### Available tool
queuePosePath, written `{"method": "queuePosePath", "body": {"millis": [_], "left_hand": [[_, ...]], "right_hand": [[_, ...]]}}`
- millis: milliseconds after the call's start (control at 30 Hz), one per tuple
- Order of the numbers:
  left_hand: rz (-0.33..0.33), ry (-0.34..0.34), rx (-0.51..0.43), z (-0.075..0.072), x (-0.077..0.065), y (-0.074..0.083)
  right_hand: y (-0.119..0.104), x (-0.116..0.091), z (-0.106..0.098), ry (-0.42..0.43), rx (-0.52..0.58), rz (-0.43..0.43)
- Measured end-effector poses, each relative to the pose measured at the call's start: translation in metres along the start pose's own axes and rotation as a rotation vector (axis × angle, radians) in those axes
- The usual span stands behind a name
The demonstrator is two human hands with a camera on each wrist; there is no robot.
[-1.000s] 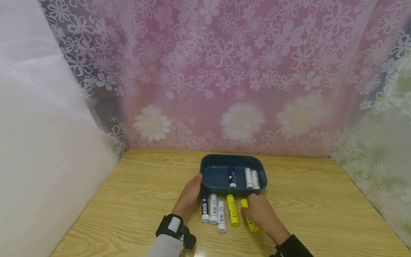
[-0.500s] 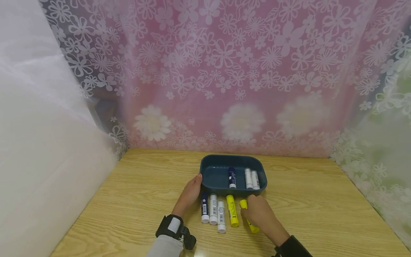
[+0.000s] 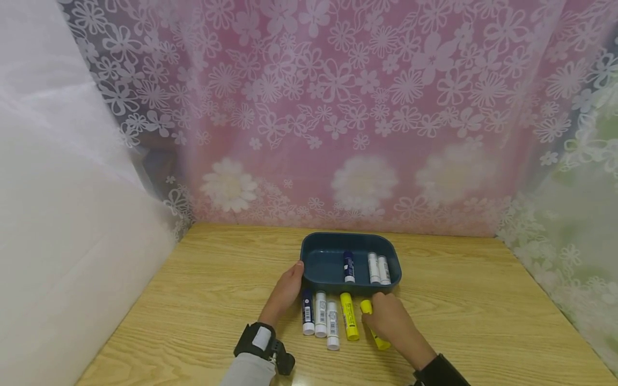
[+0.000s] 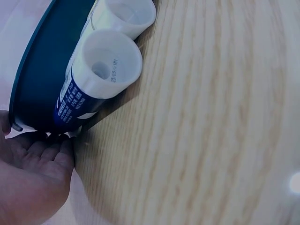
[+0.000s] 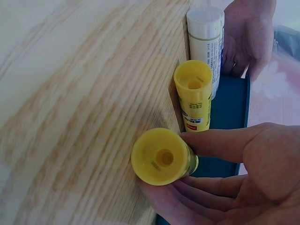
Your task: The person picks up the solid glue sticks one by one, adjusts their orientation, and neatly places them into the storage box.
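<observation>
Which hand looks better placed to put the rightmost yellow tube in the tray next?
Probably the right hand: it pinches that yellow tube, in front of the tray. The left hand touches the tray's left end, farther from that tube.

Just in front of the tray (image 3: 324, 265), toward its right end, the right hand (image 3: 393, 323) covers the middle of the slanted yellow tube (image 3: 380, 342); the fingertips there are out of sight in the head view; at the tray's left end, most fingers of the left hand (image 3: 287, 289) are hidden in that view; the left wrist view crops this hand, the tray and the front white tube (image 4: 124, 16); print on the paired white tubes (image 3: 374, 268) inside the tray is too small to read; behind the tray, the curtain's (image 3: 289, 134) big daisies (image 3: 365, 182) are blurred.
</observation>
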State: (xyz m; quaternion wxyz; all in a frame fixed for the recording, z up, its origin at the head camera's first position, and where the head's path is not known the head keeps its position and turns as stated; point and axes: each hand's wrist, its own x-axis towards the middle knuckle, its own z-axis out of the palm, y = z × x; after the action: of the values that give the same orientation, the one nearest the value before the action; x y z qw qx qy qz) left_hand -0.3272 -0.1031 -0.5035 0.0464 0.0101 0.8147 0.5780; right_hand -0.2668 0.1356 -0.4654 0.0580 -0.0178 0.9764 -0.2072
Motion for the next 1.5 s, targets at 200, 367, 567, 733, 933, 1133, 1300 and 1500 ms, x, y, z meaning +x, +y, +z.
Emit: {"method": "queuePosePath", "body": {"millis": [200,367,567,733,933,1133,1300,1500], "left_hand": [[-0.004,0.005,0.005,-0.001,-0.001,0.001],[-0.007,0.001,-0.002,-0.001,-0.002,0.001],[-0.009,-0.002,-0.007,0.0,0.0,0.0],[-0.011,0.004,-0.002,0.0,0.002,-0.003],[-0.009,0.011,0.018,0.001,0.002,-0.002],[-0.008,0.009,0.015,0.0,0.002,-0.003],[-0.005,0.003,0.01,0.0,0.002,-0.004],[-0.004,0.001,0.003,0.0,0.001,-0.003]], "right_hand": [[0.001,0.001,0.001,0.004,0.009,0.0],[0.0,0.0,0.001,0.001,0.021,0.003],[0.003,0.0,0.002,0.011,0.041,-0.006],[0.006,0.0,0.002,0.045,0.06,-0.04],[0.005,-0.001,-0.005,0.062,0.075,-0.036],[0.0,-0.002,-0.018,0.085,0.045,-0.073],[-0.005,-0.002,-0.029,0.094,0.022,-0.108],[-0.012,0.001,-0.042,0.136,0.005,-0.147]]}}
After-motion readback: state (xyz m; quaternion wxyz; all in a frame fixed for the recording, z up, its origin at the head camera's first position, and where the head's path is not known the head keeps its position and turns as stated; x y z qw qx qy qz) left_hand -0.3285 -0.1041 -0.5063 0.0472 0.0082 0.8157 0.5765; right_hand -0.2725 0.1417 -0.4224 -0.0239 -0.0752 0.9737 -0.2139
